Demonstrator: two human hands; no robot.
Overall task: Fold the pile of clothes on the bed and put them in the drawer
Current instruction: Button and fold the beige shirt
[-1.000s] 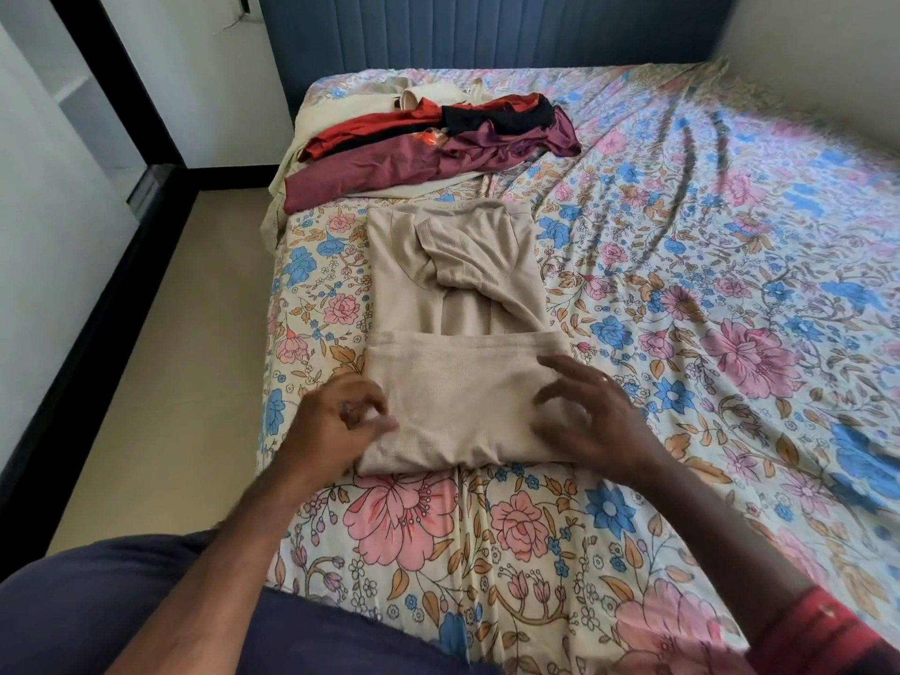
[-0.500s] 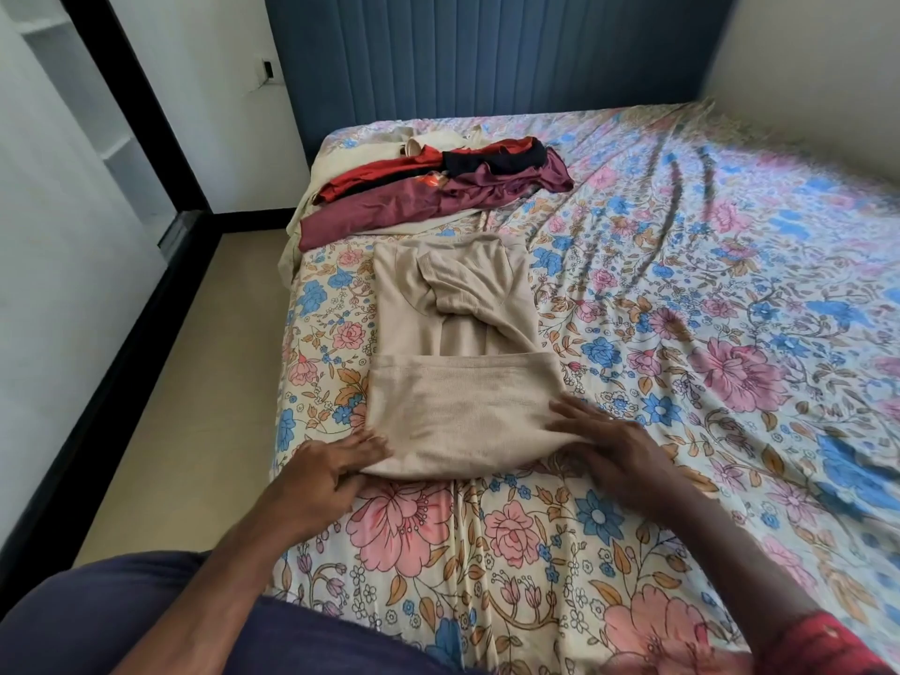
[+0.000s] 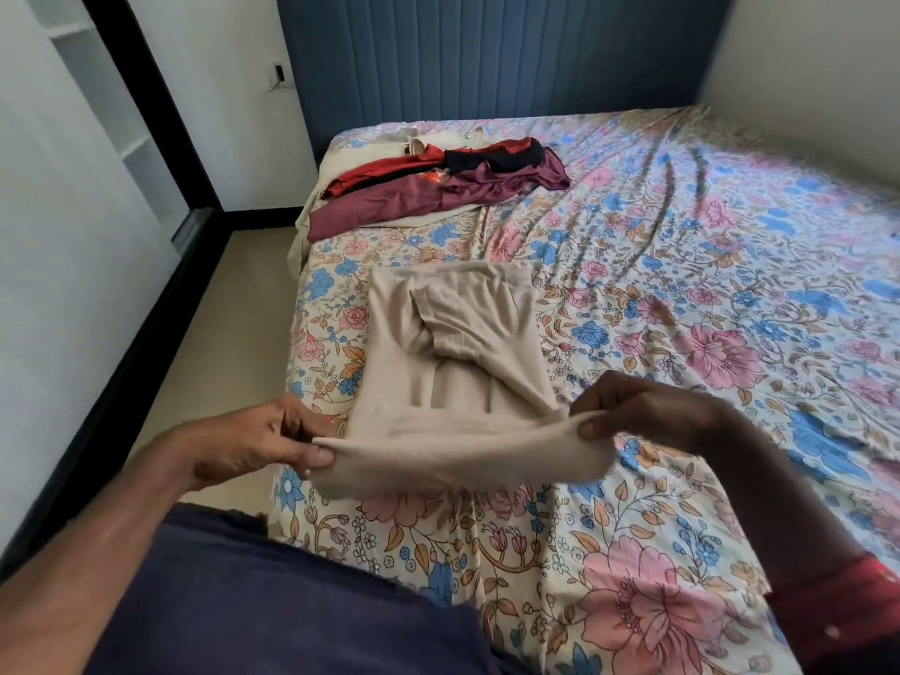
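While the near folded edge of the beige garment point(image 3: 453, 362) is lifted off the bed point(image 3: 706, 294), note the grip: left hand point(image 3: 253, 443) pinching the left corner between thumb and curled fingers, right hand point(image 3: 643, 414) pinching the right corner likewise. Far part of the garment flat on the floral sheet, sleeves folded inward across the middle; near part raised and stretched between both hands.

Remaining pile of clothes point(image 3: 438, 187) near the headboard point(image 3: 487, 56), well apart from the garment, red, maroon and black pieces on a cream one, not yet folded. No drawer in view.

Likely step: carry the lifted edge forward over the flat part for the next fold.

Risks from here:
- Uneven pull between the two corners: skewed fold, edges misaligned.
- Slack in the lifted layers: inner layers slipping out of the pinch, earlier fold opening.
- Dragging instead of lifting: tucked sleeves pulled loose, sheet rucked beneath.
- Left edge of the garment near the bed's side: possible slide toward the floor point(image 3: 214, 343) if released early.
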